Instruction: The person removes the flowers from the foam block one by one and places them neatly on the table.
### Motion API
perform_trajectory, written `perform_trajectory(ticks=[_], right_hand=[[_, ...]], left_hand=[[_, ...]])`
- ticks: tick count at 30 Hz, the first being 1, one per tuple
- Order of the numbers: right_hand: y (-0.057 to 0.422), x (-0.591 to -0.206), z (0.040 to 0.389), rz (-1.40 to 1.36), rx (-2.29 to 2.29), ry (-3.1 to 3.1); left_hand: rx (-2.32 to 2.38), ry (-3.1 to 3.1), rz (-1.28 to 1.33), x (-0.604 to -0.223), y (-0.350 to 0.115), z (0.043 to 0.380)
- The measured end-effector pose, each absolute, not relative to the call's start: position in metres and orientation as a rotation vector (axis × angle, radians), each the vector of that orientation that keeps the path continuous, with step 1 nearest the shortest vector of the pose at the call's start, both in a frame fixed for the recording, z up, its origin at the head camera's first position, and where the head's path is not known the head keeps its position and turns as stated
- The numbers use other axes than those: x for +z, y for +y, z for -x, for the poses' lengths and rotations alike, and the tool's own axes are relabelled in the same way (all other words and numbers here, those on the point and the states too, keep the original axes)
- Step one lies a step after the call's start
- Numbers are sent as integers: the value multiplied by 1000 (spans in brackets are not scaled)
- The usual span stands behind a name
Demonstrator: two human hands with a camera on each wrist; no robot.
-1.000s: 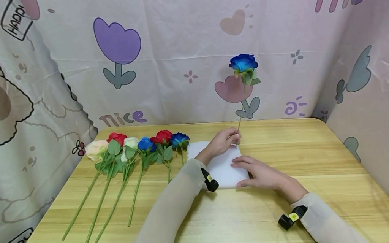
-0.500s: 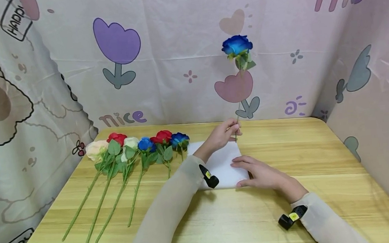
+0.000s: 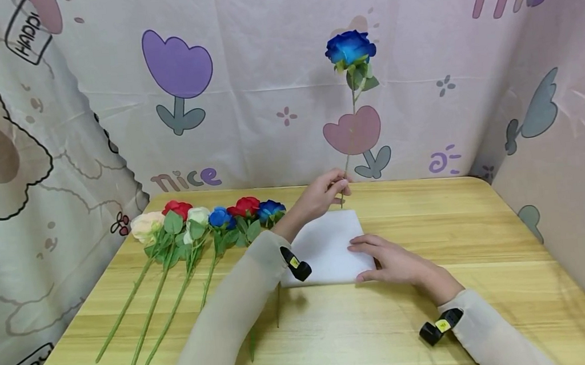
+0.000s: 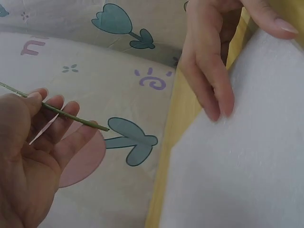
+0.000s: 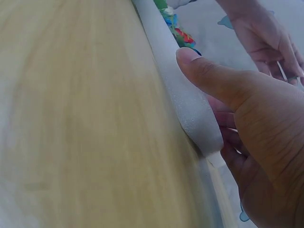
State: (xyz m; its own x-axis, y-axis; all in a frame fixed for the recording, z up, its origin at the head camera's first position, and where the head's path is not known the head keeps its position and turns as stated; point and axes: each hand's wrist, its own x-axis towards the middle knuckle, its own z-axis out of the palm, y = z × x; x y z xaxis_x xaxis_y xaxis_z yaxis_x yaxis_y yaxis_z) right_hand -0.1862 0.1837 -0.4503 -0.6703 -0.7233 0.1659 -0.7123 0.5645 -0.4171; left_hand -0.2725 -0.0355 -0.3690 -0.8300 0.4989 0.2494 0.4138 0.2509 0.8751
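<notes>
My left hand [image 3: 321, 194] pinches the green stem of a blue rose [image 3: 351, 49] low down, between thumb and fingers. The rose stands nearly upright, its bloom high against the back cloth. In the left wrist view the cut end of the stem [image 4: 102, 127] pokes out past the fingertips, apart from the white foam slab [image 3: 328, 248]. That slab lies flat on the table under and in front of the left forearm. My right hand [image 3: 394, 260] rests on its right side, fingers fairly straight on top and thumb at the front corner.
Left of the slab several artificial roses lie in a row on the wooden table [image 3: 325, 340]: a cream rose [image 3: 147, 225], red ones, a white rose [image 3: 199, 214] and blue ones. My left sleeve [image 3: 230, 307] covers some stems. A printed cloth [image 3: 261, 47] hangs behind the table.
My left hand has lifted the blue rose up and slightly left, and the stem end has risen from in front of the slab to past its back edge. The right hand stays put.
</notes>
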Motion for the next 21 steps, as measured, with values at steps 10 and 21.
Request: perform_trajectory(ticks=[10,21], right_hand=[[183,-449,185,1247,-711,2755],[184,-450,186,1247,-709,2754]], left_hand=[[1569,2509,-895,-360,-62,265],[1506,2588,-858,-354,-96,254]])
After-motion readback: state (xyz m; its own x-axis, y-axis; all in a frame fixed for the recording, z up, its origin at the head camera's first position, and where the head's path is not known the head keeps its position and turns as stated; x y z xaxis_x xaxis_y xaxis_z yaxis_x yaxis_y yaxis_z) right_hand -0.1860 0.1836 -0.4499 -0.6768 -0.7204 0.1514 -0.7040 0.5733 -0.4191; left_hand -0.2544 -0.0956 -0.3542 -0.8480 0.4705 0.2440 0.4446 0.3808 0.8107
